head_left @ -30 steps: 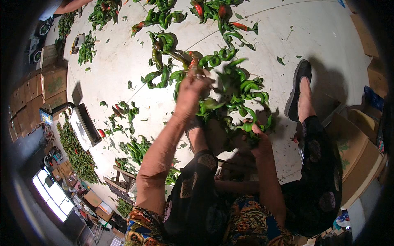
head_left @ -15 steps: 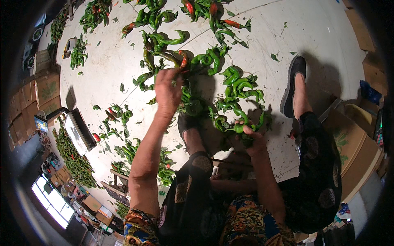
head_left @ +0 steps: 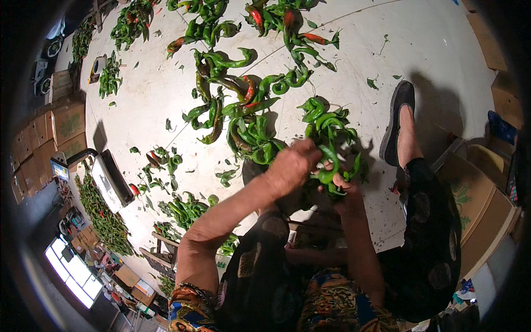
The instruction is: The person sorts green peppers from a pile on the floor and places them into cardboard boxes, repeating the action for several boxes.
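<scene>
My right hand [head_left: 347, 195] is closed around several curled green chili peppers [head_left: 327, 175], which stick out past its fingers and thumb. Coming across from the left, my left hand [head_left: 296, 165] is closed, its fingertips pinching at the end of a green chili pepper [head_left: 331, 155] in that bunch. Beyond my hands, more green peppers [head_left: 316, 109] lie on the pale floor. Left of them is a heap of green and reddish peppers [head_left: 255, 131], close to my left foot.
More pepper heaps [head_left: 130, 25] lie across the floor [head_left: 354, 44], with a long one [head_left: 102, 213] at the left. A white-topped stand [head_left: 109, 180] is on the left. Cardboard boxes [head_left: 470, 205] stand at the right, near my shoe [head_left: 395, 124]. A small wooden stool [head_left: 160, 257] is at lower left.
My left hand has moved right and nearer, from over the left pepper heap to the bunch in my right hand. My right hand stays in nearly the same place, still holding peppers.
</scene>
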